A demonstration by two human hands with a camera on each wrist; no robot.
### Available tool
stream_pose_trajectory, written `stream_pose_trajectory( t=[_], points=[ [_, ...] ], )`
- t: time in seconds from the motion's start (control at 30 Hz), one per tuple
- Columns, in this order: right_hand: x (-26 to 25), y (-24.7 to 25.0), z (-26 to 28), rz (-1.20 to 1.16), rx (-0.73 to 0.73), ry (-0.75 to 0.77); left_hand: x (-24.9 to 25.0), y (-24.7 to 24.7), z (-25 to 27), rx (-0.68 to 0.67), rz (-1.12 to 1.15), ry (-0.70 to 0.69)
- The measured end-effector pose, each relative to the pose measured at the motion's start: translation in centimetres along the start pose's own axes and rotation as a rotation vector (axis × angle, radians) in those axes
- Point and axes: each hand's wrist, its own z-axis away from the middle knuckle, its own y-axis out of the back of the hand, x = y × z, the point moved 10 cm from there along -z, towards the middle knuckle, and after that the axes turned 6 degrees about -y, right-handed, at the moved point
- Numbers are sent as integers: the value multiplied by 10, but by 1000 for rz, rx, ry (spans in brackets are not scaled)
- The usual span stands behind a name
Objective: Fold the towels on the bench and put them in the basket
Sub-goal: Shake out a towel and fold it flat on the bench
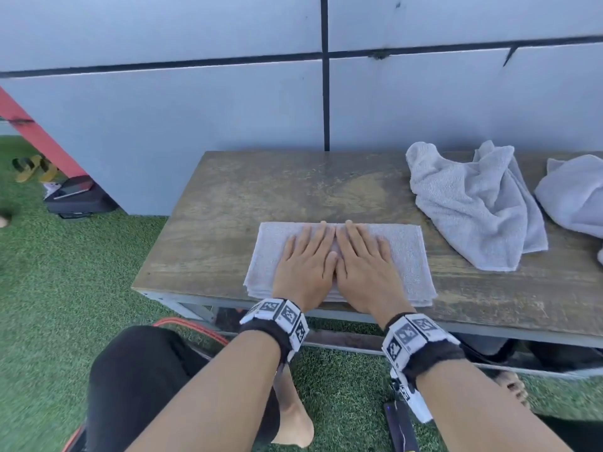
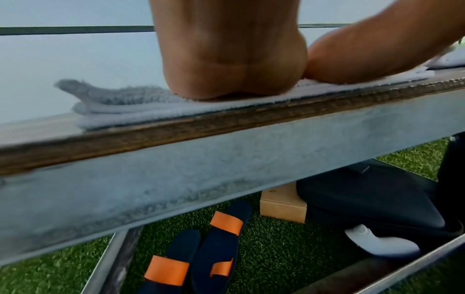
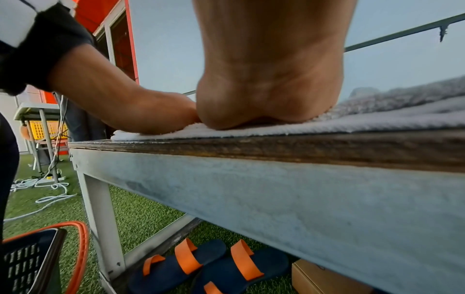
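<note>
A folded light grey towel (image 1: 406, 256) lies at the front edge of the wooden bench (image 1: 228, 197). My left hand (image 1: 306, 252) and right hand (image 1: 365, 256) press flat on it side by side, fingers straight, thumbs touching. In the left wrist view the heel of my left hand (image 2: 226, 65) bears on the folded towel (image 2: 120, 103). The right wrist view shows my right hand (image 3: 271, 79) pressing the towel (image 3: 377, 119) the same way. A crumpled towel (image 1: 476, 203) lies at the right of the bench, another towel (image 1: 574, 194) beyond it. The dark basket with an orange rim (image 3: 37, 258) stands on the grass at my left.
A grey panelled wall (image 1: 228, 109) rises behind the bench. Under the bench lie orange-strapped sandals (image 3: 206, 262), a cardboard box (image 2: 281, 206), a dark bag (image 2: 372, 202) and a white bottle (image 2: 377, 242). Cables (image 3: 42, 191) trail over the grass at the left.
</note>
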Motion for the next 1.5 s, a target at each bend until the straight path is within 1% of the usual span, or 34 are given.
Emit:
stream_pose_trajectory(
  t=[0.2, 0.3, 0.47, 0.77, 0.97, 1.2, 1.43, 1.47, 1.5],
  points=[
    [5, -1, -1, 16, -22, -16, -4, 3, 2, 24, 18, 18],
    [13, 1, -1, 33, -12, -31, -10, 2, 1, 21, 55, 55],
    [28, 6, 4, 43, -24, -75, -23, 6, 8, 64, 76, 109],
    [63, 15, 15, 45, -4, -150, -45, 6, 21, 59, 81, 160],
    [95, 13, 23, -36, 3, -247, -52, 10, 27, 59, 51, 192],
    [127, 16, 40, -49, -43, -324, -53, 10, 27, 47, 29, 196],
    [128, 15, 41, -89, -70, -360, -59, 5, 28, 18, 53, 264],
    [126, 19, 41, -103, -57, -373, -59, 5, 28, 10, 49, 274],
    [122, 27, 44, -100, -14, -384, -59, 4, 28, 0, 49, 286]
  ],
)
